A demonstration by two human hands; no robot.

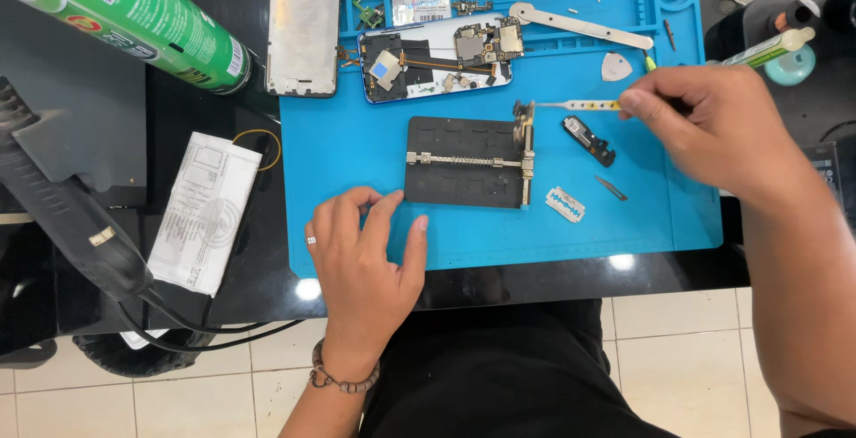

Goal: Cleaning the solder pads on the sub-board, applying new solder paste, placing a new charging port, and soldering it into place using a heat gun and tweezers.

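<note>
My left hand (367, 255) rests on the blue work mat (357, 148), fingers apart, its fingertips touching the lower left corner of a black board-holder fixture (464, 162). My right hand (713, 130) pinches a slim tool with a yellowish handle (580, 106); its tip reaches the metal clamp at the fixture's upper right. An opened phone with its circuit board exposed (437, 59) lies above the fixture.
On the mat lie a small black part (588, 139), a razor blade (565, 204), a pick (616, 66) and a metal pry strip (580, 25). A phone frame (304, 24), a green spray can (134, 15), a paper sheet (205, 211) and a hot-air handle (62, 215) sit left.
</note>
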